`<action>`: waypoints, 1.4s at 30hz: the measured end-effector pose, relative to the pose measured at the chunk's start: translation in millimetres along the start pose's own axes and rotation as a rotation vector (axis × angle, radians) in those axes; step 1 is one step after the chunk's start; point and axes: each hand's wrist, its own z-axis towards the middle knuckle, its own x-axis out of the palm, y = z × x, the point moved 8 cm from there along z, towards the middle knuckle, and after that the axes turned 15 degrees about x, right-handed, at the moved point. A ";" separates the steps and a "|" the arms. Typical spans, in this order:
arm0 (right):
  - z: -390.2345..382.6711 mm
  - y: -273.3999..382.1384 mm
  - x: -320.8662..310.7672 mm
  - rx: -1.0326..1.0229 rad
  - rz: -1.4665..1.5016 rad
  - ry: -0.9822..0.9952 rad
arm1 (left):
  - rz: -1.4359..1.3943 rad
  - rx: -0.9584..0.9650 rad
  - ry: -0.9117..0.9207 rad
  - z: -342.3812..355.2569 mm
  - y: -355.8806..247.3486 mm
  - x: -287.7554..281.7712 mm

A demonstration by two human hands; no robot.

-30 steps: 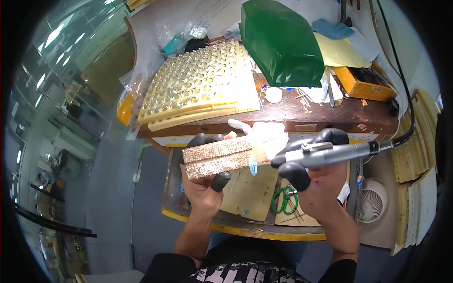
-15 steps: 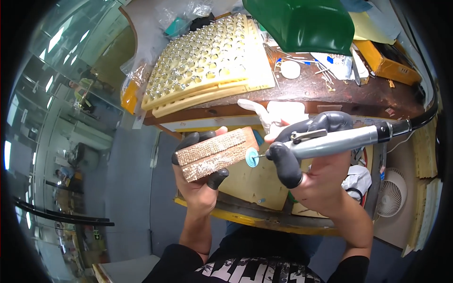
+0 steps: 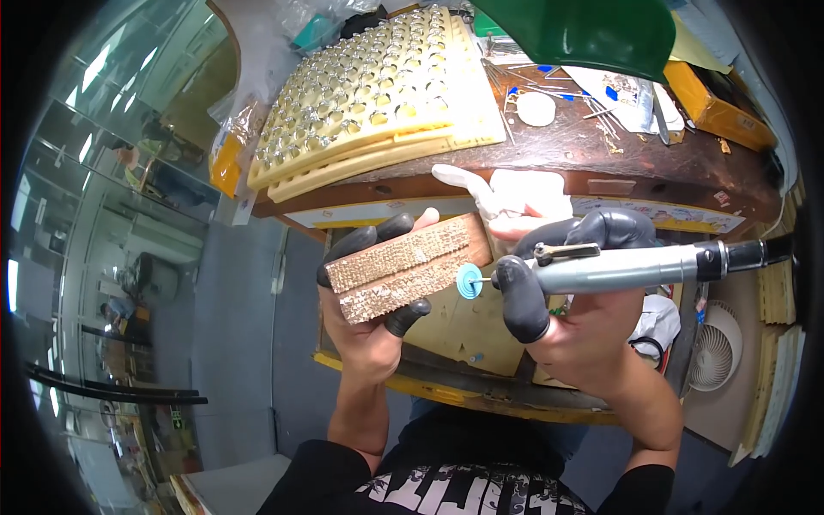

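My left hand (image 3: 371, 339), with black covers on several fingers, is closed round a copper-brown block (image 3: 412, 257). The block's upper face is rough and textured, with a groove along its length and a smooth patch at the right end. In my right hand (image 3: 566, 283), also with black finger covers, is a silver rotary handpiece (image 3: 618, 269). A light blue disc (image 3: 469, 281) on a thin shaft sticks out of its tip, right beside the block's right end; whether they touch I cannot tell. A white-covered bench pin (image 3: 519, 196) juts from the bench edge behind both hands.
Yellow trays (image 3: 369, 107) holding many rings stand on the wooden bench (image 3: 566, 163). Loose burs (image 3: 549, 86) and a white round piece (image 3: 536, 109) lie right of them. A green shade (image 3: 592, 39) hangs above. An open drawer (image 3: 446, 352) is below my hands; a fan (image 3: 717, 343) stands right.
The block and my left hand have shifted slightly right and up. My right hand with the handpiece has moved a little right. The view has tilted slightly, showing more of the bench under the shade.
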 end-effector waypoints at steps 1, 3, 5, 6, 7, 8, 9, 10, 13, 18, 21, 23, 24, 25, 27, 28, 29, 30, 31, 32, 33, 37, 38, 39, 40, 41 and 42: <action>-0.7 -1.4 -0.2 0.016 -0.045 0.004 | -0.006 0.006 -0.003 0.5 -1.0 0.4; -0.7 -3.5 1.5 0.032 -0.088 0.012 | -0.010 0.013 -0.009 2.2 -2.9 1.0; -1.5 -3.0 1.8 -0.004 -0.063 -0.001 | -0.014 0.014 0.011 3.2 -3.3 3.3; -0.9 -2.8 1.1 -0.004 -0.063 0.002 | -0.013 0.014 0.008 2.1 -3.4 2.8; -0.1 -0.9 2.5 -0.014 -0.111 0.031 | 0.005 -0.002 0.000 0.7 -3.0 1.6; 0.3 0.6 5.2 -0.024 -0.160 0.059 | 0.023 -0.018 -0.007 -0.6 -2.4 0.5; 0.5 1.0 6.2 -0.024 -0.158 0.064 | 0.026 -0.018 -0.010 -0.9 -2.9 0.3; 0.4 1.8 5.5 -0.032 -0.142 0.051 | 0.018 -0.015 -0.010 -0.8 -2.5 1.1; 0.3 4.8 5.6 -0.038 -0.130 0.030 | -0.001 -0.022 -0.021 -0.4 -2.5 4.8; 3.7 8.1 4.7 -0.046 -0.123 -0.072 | 0.016 -0.005 0.016 -0.2 -3.3 2.8; 2.8 8.5 4.7 -0.050 -0.127 -0.083 | 0.000 -0.007 0.021 -1.3 -3.9 3.6; 5.5 8.6 2.3 -0.003 -0.075 -0.075 | 0.005 -0.023 0.001 -1.6 -4.2 3.1; 5.4 8.5 2.6 -0.002 -0.074 -0.074 | 0.006 -0.023 0.001 -1.4 -4.5 3.9; 5.1 7.8 1.9 -0.002 -0.069 -0.081 | 0.020 -0.020 -0.010 -0.9 -4.1 4.3; 4.3 6.8 -0.4 0.000 -0.064 -0.089 | 0.034 -0.017 -0.021 -0.6 -5.0 5.9; 2.8 9.2 2.1 -0.038 -0.121 -0.044 | 0.045 -0.035 -0.049 -1.2 -5.1 5.1; 1.1 11.4 5.7 -0.077 -0.179 0.002 | 0.056 -0.052 -0.078 -2.2 -4.9 3.7; 0.4 11.0 6.0 -0.075 -0.179 0.000 | 0.056 -0.054 -0.077 -2.6 -5.2 4.3; 0.1 8.8 6.8 -0.052 -0.175 -0.003 | 0.055 -0.074 -0.092 -3.6 -4.2 3.3; -0.1 6.8 6.9 -0.029 -0.171 -0.006 | 0.053 -0.093 -0.107 -4.5 -3.2 2.2; 0.3 7.9 5.5 -0.027 -0.171 -0.007 | 0.053 -0.095 -0.105 -4.7 -1.6 0.9; 1.7 12.4 1.0 -0.041 -0.231 -0.064 | -0.017 -0.009 -0.014 -0.1 -4.6 4.4; 2.1 9.0 -1.1 0.003 -0.210 -0.080 | -0.022 -0.017 -0.015 -0.1 -4.0 4.9; 2.6 9.4 -1.0 0.004 -0.210 -0.080 | -0.022 -0.019 -0.015 -0.2 -4.0 5.8; 3.4 11.9 0.3 -0.015 -0.233 -0.075 | -0.021 -0.017 -0.023 -0.4 -4.1 6.1; 3.6 14.0 1.1 -0.034 -0.256 -0.070 | -0.021 -0.016 -0.032 -0.7 -4.2 6.1; 3.6 14.3 0.4 -0.032 -0.256 -0.071 | -0.022 -0.018 -0.031 -1.3 -4.2 6.1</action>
